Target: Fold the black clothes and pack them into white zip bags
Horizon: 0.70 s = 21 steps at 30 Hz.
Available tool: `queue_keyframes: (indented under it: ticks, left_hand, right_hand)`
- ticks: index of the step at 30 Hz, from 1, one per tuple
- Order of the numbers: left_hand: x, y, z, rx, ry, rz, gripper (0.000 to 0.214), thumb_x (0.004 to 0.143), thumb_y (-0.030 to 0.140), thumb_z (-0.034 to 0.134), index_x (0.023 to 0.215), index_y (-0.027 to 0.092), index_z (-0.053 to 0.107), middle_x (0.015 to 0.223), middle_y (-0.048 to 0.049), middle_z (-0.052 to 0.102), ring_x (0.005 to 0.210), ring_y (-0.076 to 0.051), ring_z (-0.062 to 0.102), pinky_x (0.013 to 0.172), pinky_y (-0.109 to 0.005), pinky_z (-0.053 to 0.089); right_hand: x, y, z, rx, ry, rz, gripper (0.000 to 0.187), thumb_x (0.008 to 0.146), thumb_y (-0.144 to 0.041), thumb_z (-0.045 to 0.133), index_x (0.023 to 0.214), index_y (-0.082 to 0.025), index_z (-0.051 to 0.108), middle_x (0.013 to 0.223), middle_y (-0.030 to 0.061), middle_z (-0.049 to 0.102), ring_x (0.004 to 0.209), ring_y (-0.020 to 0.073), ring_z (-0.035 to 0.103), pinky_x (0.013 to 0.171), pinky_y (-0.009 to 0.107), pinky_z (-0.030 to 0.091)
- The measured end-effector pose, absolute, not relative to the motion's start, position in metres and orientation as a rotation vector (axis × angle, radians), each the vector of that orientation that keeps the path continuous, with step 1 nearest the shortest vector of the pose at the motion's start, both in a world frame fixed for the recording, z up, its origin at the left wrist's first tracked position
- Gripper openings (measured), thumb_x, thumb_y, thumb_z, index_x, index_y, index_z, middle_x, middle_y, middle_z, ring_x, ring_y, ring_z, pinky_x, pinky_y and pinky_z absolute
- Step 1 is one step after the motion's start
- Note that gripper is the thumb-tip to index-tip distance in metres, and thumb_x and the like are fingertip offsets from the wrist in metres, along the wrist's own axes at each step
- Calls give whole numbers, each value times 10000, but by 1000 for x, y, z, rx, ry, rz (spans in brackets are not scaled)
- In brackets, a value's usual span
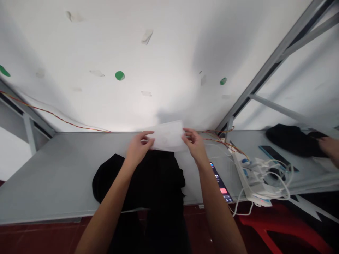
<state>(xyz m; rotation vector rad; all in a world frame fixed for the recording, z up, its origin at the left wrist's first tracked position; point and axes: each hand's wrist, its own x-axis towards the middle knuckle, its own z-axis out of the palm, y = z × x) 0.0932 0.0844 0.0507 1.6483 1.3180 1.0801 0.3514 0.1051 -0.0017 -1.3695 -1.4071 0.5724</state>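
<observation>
A white sheet of paper, blurred and with no readable print, is stretched between my hands near the foot of the wall. My left hand pinches its left edge between thumb and fingers. At the opposite edge, my right hand holds it in the same kind of pinch. Below the paper, a black cloth item lies on the grey table and hangs over its front edge. My left forearm crosses over part of this cloth.
Right of my right forearm lies a phone with a lit screen. Beyond it, a power strip carries several plugs and white cables. Another person's hand touches black cloth at far right. A red stool stands below.
</observation>
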Motion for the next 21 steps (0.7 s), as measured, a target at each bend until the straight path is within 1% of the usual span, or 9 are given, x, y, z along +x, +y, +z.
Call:
queue_keyframes:
  ticks: [2,4,6,8,11,13,17,19,21]
  left_hand:
    - [58,35,41,1569,1483,1181,438,895,455,654,1274,244,707,844,-7,672,709,-178,707,692,-300,581]
    - [32,-14,18,1535,1725,1093,428,866,511,669,1185,240,762,746,-13,666,678,-208,683,684,-332,567]
    - [17,-52,-10,1505,1880,1025,403,861,499,661,1152,246,779,817,-49,695,708,-233,674,713,-373,568]
    - [12,-75,-31,1615,2041,989,438,902,482,616,1275,278,725,988,-91,677,809,-266,657,730,-408,562]
    - [17,-85,-42,1850,2216,970,461,954,432,574,1395,311,628,1155,-129,573,982,-309,611,782,-458,552]
    - [22,-80,-40,2015,2121,946,377,974,383,575,1334,303,654,1168,-115,566,1043,-296,598,846,-454,541]
    - [28,-65,-44,2248,1928,716,244,959,339,640,1190,282,695,1073,-63,632,1010,-266,619,873,-434,513]
    - [31,-61,-48,2268,1947,691,211,980,318,607,1167,280,696,1058,-58,645,1001,-261,627,856,-420,501]
    - [32,-60,-52,2243,1951,730,209,1013,302,544,1160,275,690,1050,-55,654,993,-245,637,841,-401,489]
  right_hand:
    - [327,95,6,-1190,-1514,722,468,908,-425,635,1336,-236,617,1150,83,712,871,183,684,769,326,575]
    - [311,84,8,-1127,-1634,830,451,899,-420,652,1317,-252,634,1210,77,709,943,195,699,840,354,580]
    - [308,71,2,-1181,-1757,829,485,892,-424,666,1352,-277,622,1336,82,672,1100,233,685,955,409,560]
    - [318,58,-11,-1319,-1849,750,612,862,-462,707,1435,-299,566,1434,93,620,1235,286,632,1034,474,520]
    - [336,41,-29,-1576,-1907,741,894,762,-541,795,1542,-277,447,1349,138,675,1219,367,642,1027,559,505]
    - [340,34,-32,-1688,-1928,823,930,729,-548,815,1529,-233,461,1272,149,711,1160,380,671,1006,548,516]
    - [331,28,-20,-1729,-1965,1020,662,734,-501,822,1306,-220,644,1203,106,750,1101,357,691,969,471,541]
    - [328,24,-14,-1685,-1985,1068,497,759,-488,805,1177,-237,703,1165,73,766,1091,349,695,966,464,547]
    - [329,17,-13,-1627,-1962,1045,445,783,-492,785,1138,-233,710,1148,66,765,1095,344,692,980,479,550]
